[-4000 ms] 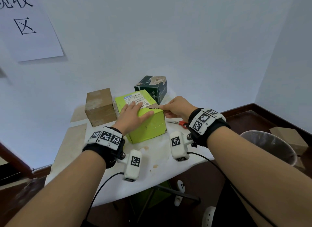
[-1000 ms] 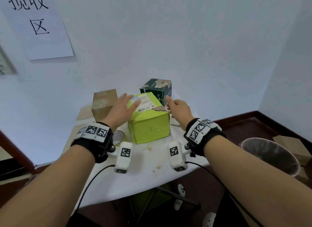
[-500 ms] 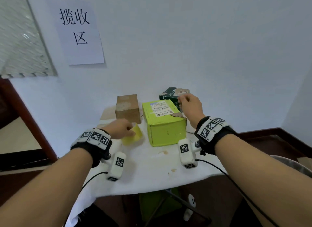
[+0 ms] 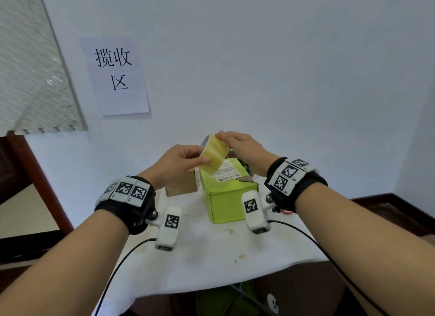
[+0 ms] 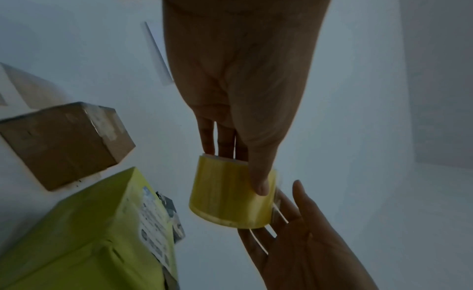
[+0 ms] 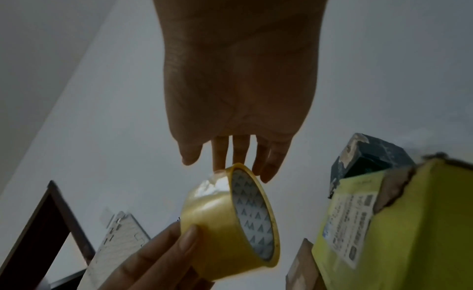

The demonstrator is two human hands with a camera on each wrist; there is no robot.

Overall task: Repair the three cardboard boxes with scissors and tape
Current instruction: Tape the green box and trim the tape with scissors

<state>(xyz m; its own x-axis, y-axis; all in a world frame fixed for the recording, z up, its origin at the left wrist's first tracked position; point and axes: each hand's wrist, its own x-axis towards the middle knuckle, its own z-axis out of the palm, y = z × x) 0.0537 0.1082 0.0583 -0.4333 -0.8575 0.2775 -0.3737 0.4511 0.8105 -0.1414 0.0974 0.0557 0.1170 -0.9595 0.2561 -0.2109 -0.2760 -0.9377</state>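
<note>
Brown cardboard box (image 4: 181, 182) stands furthest left on the white-clothed table (image 4: 211, 257), partly hidden behind the left hand (image 4: 175, 161). That hand grips a roll of yellowish clear packing tape (image 4: 213, 154), thumb on the outer band and fingers behind it. The roll is held in the air above the boxes, tilted, with its open core facing up and to the right in the right wrist view; the core's inner liner carries a repeated triangle pattern. The right hand (image 4: 242, 146) touches the roll's upper edge with straightened fingertips. Below it sits the lime-green box (image 4: 231, 198), long axis running away from the person, its white shipping label too small to read and its near top corner torn. Behind it, a dark green box (image 6: 371, 159) shows. On the wall, a paper sign (image 4: 115, 75) reads "揽收区".
</note>
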